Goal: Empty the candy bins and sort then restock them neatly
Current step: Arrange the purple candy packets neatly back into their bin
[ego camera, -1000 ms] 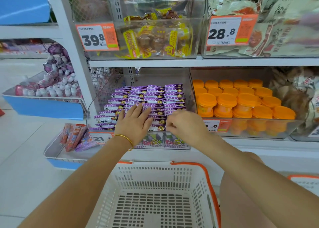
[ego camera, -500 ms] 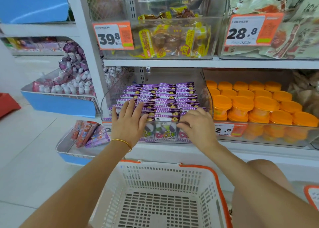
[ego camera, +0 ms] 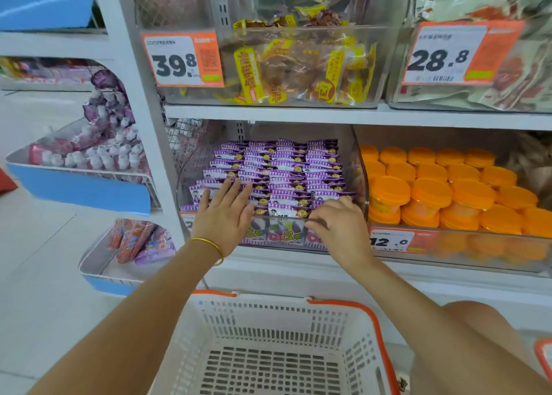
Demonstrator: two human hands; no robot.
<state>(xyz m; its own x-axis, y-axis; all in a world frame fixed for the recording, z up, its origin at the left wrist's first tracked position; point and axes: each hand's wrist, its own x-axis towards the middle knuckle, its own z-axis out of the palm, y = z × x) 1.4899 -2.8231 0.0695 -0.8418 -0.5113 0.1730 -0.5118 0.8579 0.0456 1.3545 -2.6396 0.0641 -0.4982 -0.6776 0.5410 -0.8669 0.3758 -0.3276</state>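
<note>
A clear bin (ego camera: 357, 167) on the middle shelf holds neat rows of purple candy packets (ego camera: 286, 170). My left hand (ego camera: 225, 215), with a gold bangle on the wrist, lies flat with fingers spread on the front left packets. My right hand (ego camera: 340, 224) is at the bin's front right corner, its fingers curled down over the front row of packets; whether it grips any is hidden. A white plastic basket (ego camera: 268, 314) with an orange rim stands empty below my arms.
Orange-lidded cups (ego camera: 448, 191) fill the bin to the right. Above are bins of yellow-labelled snacks (ego camera: 298, 69) and green-white bags (ego camera: 507, 12). Left racks hold small white bottles (ego camera: 98, 152) and red sachets (ego camera: 134, 239). My knee (ego camera: 478, 320) is at lower right.
The view has shifted left, so the shelf sits further right in frame. My left hand has flattened and reached slightly forward over the packets; my right hand stays at the front right corner.
</note>
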